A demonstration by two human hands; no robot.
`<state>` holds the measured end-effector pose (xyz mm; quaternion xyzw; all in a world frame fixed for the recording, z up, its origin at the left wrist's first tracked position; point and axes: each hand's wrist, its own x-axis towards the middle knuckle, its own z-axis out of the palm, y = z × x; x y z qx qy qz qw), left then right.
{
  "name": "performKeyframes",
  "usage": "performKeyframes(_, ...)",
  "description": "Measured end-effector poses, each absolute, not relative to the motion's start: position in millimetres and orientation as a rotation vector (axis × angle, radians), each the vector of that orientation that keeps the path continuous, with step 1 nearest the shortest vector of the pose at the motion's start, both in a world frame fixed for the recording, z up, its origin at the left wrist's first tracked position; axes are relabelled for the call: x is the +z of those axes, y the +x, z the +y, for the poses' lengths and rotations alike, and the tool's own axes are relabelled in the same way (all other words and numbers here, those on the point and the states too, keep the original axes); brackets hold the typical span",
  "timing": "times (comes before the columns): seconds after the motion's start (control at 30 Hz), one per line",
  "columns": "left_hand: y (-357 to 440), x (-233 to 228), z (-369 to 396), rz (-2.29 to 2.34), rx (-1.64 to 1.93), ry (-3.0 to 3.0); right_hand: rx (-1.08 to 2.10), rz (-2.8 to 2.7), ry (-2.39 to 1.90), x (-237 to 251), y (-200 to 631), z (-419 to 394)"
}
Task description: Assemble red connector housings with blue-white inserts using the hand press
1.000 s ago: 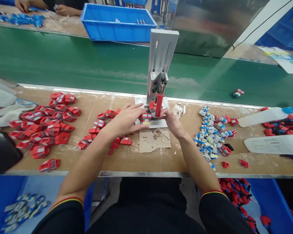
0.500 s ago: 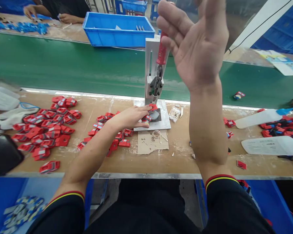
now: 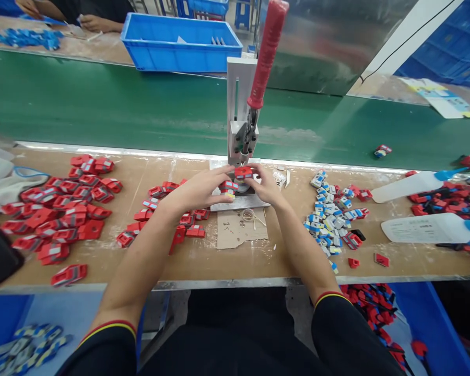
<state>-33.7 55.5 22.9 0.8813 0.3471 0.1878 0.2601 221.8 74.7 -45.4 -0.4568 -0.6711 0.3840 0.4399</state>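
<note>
1. Head view, surroundings: a brown tabletop (image 3: pixel 227 261) is running across the scene, with a green conveyor belt (image 3: pixel 102 109) lying behind it. A small lever press (image 3: pixel 238 125) is standing at the tabletop's far edge, its red handle (image 3: pixel 267 52) pointing up. A heap of red parts (image 3: pixel 58 203) is lying to the left, a mixed pile of blue, white and red pieces (image 3: pixel 332 214) to the right. A scrap of cardboard (image 3: pixel 237 230) is lying just in front of the press. A blue bin (image 3: pixel 180 44) is sitting beyond the belt. Nothing is blocking the sight of the hands.
2. Head view, hands: both forearms are reaching forward and meeting at the press base. The left hand (image 3: pixel 199 190) is lying palm down, its grip pinching a small red part (image 3: pixel 229 186). The right hand (image 3: pixel 264 185) is closing its fingertips on another red piece (image 3: pixel 243 172), which is sitting on the press base under the ram.
</note>
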Motion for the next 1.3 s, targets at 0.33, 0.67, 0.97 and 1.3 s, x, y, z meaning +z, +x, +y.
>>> performKeyframes(0.33, -51.4, 3.0, 27.6, 0.746, 1.357, 1.404, 1.227, -1.089, -1.111, -52.5, 301.0, 47.7)
performKeyframes(0.67, -35.9, -17.7, 30.4, 0.882, 1.161, 1.480, 0.522, -1.850, -1.729, -24.5, 321.6, 214.1)
performKeyframes(0.97, -18.7, -26.8, 69.0, 1.010, 1.122, 1.530, -0.014, -1.999, -1.309, 0.2, 312.9, 110.6)
performKeyframes(1.3, -13.4, -31.6, 77.8, 0.978, 1.062, 1.521, 0.230, -2.497, -0.722, 50.3, 236.0, 53.0)
